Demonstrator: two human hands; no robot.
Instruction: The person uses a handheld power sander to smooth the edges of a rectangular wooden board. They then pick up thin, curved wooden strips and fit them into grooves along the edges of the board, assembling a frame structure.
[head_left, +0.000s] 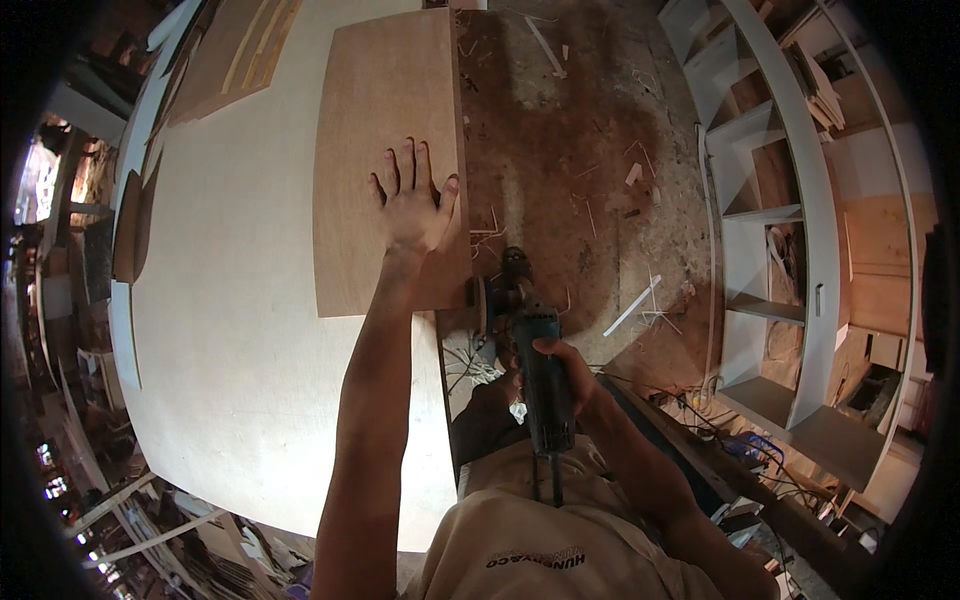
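A brown plywood panel (385,95) lies on a large pale sheet-topped table (230,330), its right edge along the table's right side. My left hand (412,208) rests flat on the panel with the fingers spread. In my right hand (568,375) is a dark angle grinder (541,350), gripped round its body in front of my torso. The grinder's disc (484,306) stands upright close to the panel's near right corner; whether it touches the edge I cannot tell. Its cord runs down toward my shirt.
A grey shelf unit (765,215) with open compartments stands along the right. Strips and scraps such as a white strip (632,306) litter the stained floor (590,130). Another brown board (215,75) with pale strips lies at the table's far left. Cables (690,405) run at lower right.
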